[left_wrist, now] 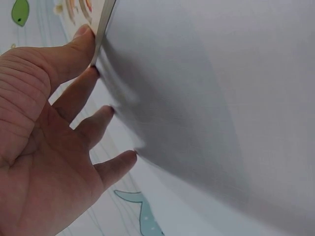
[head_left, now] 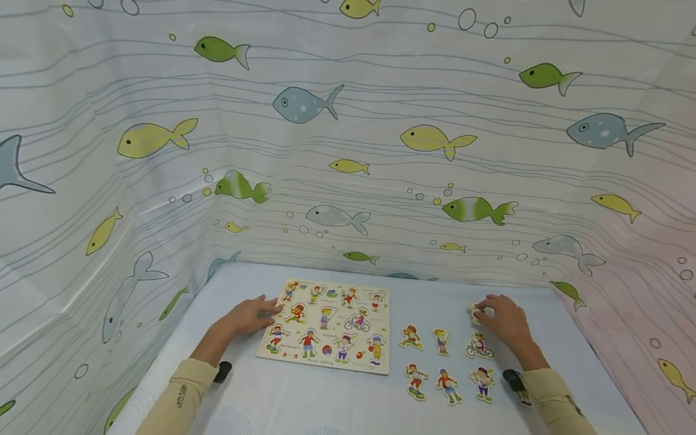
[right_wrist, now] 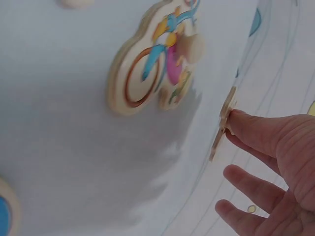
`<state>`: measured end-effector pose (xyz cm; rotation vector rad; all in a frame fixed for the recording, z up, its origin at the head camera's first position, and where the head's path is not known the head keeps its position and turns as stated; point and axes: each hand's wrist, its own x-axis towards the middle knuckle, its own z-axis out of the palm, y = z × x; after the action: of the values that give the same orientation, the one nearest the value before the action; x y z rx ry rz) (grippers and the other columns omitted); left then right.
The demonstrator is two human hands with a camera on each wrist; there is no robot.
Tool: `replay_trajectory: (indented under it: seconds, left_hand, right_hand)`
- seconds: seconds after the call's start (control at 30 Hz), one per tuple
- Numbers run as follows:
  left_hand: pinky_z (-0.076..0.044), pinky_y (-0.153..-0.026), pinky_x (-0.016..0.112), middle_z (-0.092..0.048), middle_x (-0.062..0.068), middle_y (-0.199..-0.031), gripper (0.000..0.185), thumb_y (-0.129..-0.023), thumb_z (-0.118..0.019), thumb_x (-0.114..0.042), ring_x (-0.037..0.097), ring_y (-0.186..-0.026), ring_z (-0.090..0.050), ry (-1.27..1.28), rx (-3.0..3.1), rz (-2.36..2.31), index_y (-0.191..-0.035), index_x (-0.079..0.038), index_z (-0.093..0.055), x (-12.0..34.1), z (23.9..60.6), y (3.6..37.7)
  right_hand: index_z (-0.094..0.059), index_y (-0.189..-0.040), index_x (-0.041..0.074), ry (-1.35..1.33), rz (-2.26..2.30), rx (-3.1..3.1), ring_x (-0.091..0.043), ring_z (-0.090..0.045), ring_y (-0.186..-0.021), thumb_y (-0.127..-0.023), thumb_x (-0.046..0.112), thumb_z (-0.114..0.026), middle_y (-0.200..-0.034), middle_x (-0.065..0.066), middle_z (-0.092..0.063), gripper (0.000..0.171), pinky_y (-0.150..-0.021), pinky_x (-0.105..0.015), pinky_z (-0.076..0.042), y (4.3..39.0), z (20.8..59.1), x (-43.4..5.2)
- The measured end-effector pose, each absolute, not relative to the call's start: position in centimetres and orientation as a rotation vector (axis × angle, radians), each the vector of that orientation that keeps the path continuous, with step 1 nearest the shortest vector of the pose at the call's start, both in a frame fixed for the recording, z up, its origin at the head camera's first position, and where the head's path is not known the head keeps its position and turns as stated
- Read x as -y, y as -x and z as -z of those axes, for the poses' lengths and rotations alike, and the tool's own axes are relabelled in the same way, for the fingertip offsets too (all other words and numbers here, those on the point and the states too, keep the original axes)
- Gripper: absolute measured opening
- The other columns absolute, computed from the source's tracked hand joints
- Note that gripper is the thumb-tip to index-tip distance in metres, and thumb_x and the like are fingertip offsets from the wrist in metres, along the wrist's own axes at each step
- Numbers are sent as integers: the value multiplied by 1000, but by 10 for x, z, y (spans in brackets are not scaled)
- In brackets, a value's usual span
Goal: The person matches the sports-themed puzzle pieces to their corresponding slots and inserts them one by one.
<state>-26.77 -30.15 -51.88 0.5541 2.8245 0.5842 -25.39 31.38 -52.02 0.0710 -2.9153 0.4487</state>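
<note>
A wooden puzzle board with pictures of sporting children lies flat on the white table. My left hand rests beside the board's left edge, fingers straight; one fingertip touches the board's edge. My right hand lies at the right, fingers relaxed, and one fingertip touches the edge of a small puzzle piece. A cyclist piece lies just in front of that hand. Several more loose figure pieces lie right of the board.
A fish-patterned curtain walls the table in at the back and on both sides. Beige sleeves cover both forearms, with a dark wrist device on each.
</note>
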Motion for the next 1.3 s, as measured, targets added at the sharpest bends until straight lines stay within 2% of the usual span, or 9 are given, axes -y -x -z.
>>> replay_trajectory:
  seconds: [0.57, 0.83, 1.1, 1.3]
  left_hand:
    - [-25, -108, 67, -47, 13, -148, 43, -93, -69, -21, 48, -140, -28, -470, -2820, -570, -133, -10, -63, 299, 521, 267]
    - [-26, -108, 67, -48, 14, -147, 42, -92, -69, -20, 49, -140, -29, -488, -2821, -571, -133, -9, -63, 298, 517, 266]
    - [-25, -109, 67, -47, 15, -147, 43, -93, -68, -20, 49, -140, -28, -492, -2816, -592, -133, -8, -62, 298, 517, 266]
    - [-25, -108, 67, -47, 15, -147, 43, -93, -69, -21, 49, -139, -29, -500, -2820, -587, -134, -9, -62, 300, 519, 268]
  right_hand:
    - [-77, -95, 8, -256, -436, 2845, -56, -43, -125, -84, 21, -79, -126, -28, -60, 16, -97, -73, -33, 260, 505, -286]
    - [-77, -93, 9, -352, -464, 2794, -55, -48, -121, -83, 20, -80, -123, -28, -62, 15, -94, -73, -37, 263, 499, -274]
    - [-77, -94, 10, -382, -488, 2799, -54, -46, -124, -85, 19, -79, -125, -26, -62, 13, -95, -74, -34, 267, 495, -254]
    - [-77, -93, 10, -427, -516, 2767, -52, -48, -123, -84, 19, -79, -123, -25, -64, 13, -98, -71, -35, 268, 489, -237]
